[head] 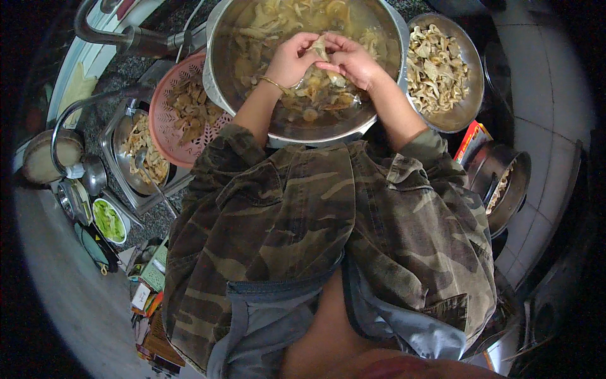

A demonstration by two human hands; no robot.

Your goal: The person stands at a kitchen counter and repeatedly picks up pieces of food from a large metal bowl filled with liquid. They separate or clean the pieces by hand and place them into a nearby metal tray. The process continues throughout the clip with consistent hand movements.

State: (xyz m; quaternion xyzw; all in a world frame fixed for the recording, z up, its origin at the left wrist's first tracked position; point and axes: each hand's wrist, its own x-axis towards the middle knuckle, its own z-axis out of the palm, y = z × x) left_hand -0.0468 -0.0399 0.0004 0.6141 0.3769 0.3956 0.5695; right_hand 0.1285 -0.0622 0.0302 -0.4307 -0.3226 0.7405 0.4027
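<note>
A large metal pot [211,61] holds cloudy water with many mushroom pieces floating in it. Above the water, my left hand [294,59] and my right hand [355,61] meet, both gripping a pale mushroom piece [320,47] between thumbs and fingers. Another pale piece shows just under my right fingers. To the left of the pot, a pink perforated plastic basket [161,113] holds brown mushroom pieces. On the right stands a metal bowl [477,90] filled with pale, curled mushroom pieces.
At the left, a sink [111,142] holds a metal bowl of mushroom pieces with a ladle [141,158]; a faucet [61,118] arches nearby. A white bowl of green vegetables [124,227] stands below. A deep metal pan [521,189] and a red packet [473,137] are at the right.
</note>
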